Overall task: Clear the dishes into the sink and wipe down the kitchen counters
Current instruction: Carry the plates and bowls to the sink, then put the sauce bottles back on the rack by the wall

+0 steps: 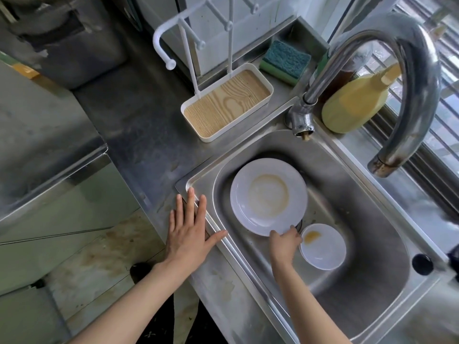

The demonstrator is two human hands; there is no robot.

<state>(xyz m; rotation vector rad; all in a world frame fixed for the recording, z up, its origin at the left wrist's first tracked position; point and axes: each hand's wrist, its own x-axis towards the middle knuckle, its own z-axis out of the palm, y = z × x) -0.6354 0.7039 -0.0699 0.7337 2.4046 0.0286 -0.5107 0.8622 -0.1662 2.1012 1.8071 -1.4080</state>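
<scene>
A large white plate [268, 194] with a brownish stain lies tilted inside the steel sink [360, 219]. My right hand [285, 243] grips its near rim, fingers curled around the edge. A small white bowl [323, 247] with an orange smear sits on the sink floor just right of that hand. My left hand [190, 230] rests flat, fingers spread, on the sink's left rim and the grey counter [139, 125]. A green-and-blue sponge [284, 62] lies on the counter at the back.
A white rack with a wood-grain tray [228, 103] stands on the counter behind the sink. The curved steel faucet [387, 78] arches over the basin. A yellow squeeze bottle [355, 103] stands by the window. Stained floor lies below left.
</scene>
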